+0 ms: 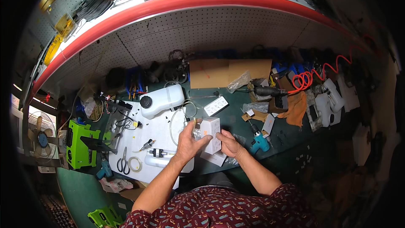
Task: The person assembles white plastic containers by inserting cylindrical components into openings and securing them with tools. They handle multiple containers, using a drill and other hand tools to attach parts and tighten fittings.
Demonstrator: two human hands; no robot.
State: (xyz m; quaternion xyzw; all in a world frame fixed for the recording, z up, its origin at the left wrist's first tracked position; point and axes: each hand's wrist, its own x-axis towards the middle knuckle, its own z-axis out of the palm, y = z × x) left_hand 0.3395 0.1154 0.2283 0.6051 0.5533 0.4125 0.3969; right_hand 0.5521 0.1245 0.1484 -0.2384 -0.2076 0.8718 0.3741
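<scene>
I hold a small white carton (211, 126) over the front of the workbench, with a hand on each side. My left hand (189, 143) closes around its left side, the thumb lying on the front face. On the right edge are the bent fingers of my right hand (230, 144). Clear plastic (196, 131) shows beside the left fingers; whether it is gripped too is unclear. Below the carton lies a white flap or packet (214, 158), partly hidden. Just beyond stands another white printed box (216, 106). A white plastic tank (165, 99) with a black cap rests farther left.
On the white sheet (147, 137) lie scissors (123, 163), a coiled clear tube (135, 164) and a cylindrical fitting (160, 153). A teal cordless drill (259, 142) is at right, near an orange cloth (295, 109) and red coiled hose (301, 82). A green machine (80, 144) stands left.
</scene>
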